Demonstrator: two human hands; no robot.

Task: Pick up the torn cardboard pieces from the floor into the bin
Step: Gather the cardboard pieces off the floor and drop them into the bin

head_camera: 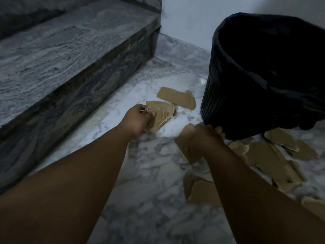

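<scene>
**A:** Why is the left hand (139, 118) carrying so much?

**B:** I think it is gathering. Its fingers (152, 114) are curling round a stacked bundle of torn tan cardboard pieces (162, 112), thumb on top, low over the white marble floor (149, 164), so one trip to the bin can take several scraps.

**A:** And the right hand (206, 138)?

**B:** It is gripping a single flat tan cardboard scrap (183, 144), fingers wrapping over its edge, though blur is hiding exactly how. It is hovering just beside the foot of the round black mesh bin (216, 103).

**A:** What is the bin holding?

**B:** A black plastic liner (263, 50) is draping over its rim. The inside is too dark, so I cannot tell.

**A:** What is left on the floor?

**B:** One long tan cardboard strip (175, 98) is lying between the bundle and the bin, toward the floor's far corner where the grey stone step (70, 50) is meeting the white wall (184, 14). A loose heap of tan cardboard shards (269, 154) is spreading along the floor's right edge, touching the bin's base.
</scene>
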